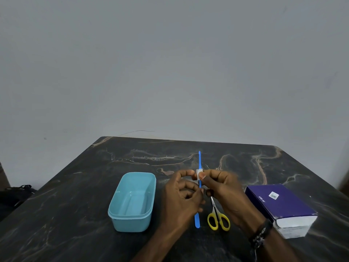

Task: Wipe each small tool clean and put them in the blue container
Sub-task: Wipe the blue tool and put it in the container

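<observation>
A long thin blue tool (pixel 199 160) is held above the dark marble table, pointing away from me. My left hand (pixel 181 197) grips its lower shaft. My right hand (pixel 221 188) pinches a small white wipe (pixel 198 173) around the shaft near its middle. An empty light blue container (pixel 132 203) stands open on the table to the left of my hands. Small scissors with yellow handles (pixel 218 218) lie on the table under my right hand, their blades partly hidden.
A purple and white box (pixel 281 207) sits at the right, close to my right wrist. The table (pixel 75 205) ends against a grey wall at the back. Dark objects lie beyond the table's left edge.
</observation>
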The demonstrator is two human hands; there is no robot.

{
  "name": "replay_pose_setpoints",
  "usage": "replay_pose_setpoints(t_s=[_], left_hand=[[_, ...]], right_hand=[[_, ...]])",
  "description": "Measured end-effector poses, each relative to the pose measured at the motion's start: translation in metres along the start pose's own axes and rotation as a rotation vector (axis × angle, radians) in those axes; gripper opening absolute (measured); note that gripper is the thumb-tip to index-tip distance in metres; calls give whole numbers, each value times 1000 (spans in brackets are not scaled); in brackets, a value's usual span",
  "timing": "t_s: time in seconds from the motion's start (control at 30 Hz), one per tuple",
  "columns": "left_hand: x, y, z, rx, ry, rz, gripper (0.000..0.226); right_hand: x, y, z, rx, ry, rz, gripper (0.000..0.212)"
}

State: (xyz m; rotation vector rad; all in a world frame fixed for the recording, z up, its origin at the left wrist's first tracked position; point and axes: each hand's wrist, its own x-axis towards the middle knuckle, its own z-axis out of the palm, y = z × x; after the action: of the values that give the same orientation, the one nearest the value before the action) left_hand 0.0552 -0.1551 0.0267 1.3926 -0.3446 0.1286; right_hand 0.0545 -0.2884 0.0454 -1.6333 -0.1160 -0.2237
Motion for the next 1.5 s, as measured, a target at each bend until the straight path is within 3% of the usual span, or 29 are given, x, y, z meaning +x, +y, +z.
replay_pose_setpoints(t_s=[0.17,0.33,0.47,0.77,1.03,1.13,1.23,1.37,1.5], left_hand=[[3,0,-2,-4,47,-1,37],[2,0,-1,-27,17,-33,34],[0,0,1,0,-20,-62,18],[0,-4,-1,12,31,-53,9],[-6,-2,3,69,3,-6,5],[-4,3,2,-4,147,82,3],[-4,13,1,-78,307,224,3],[-5,23,1,-157,455,313,8],[-1,20,-4,-127,545,337,11]], right_hand=[[1,1,0,-53,-77,27,20],[0,-1,3,20,73,-46,17],[0,-5,2,56,161,-63,16],[-1,-3,0,17,26,11,21],[3,-9,-11,184,345,7,15],[3,-10,-9,282,279,73,15],[-1,-14,-4,379,91,156,17],[-6,-15,0,285,-139,188,14],[-11,-14,4,161,-253,210,15]])
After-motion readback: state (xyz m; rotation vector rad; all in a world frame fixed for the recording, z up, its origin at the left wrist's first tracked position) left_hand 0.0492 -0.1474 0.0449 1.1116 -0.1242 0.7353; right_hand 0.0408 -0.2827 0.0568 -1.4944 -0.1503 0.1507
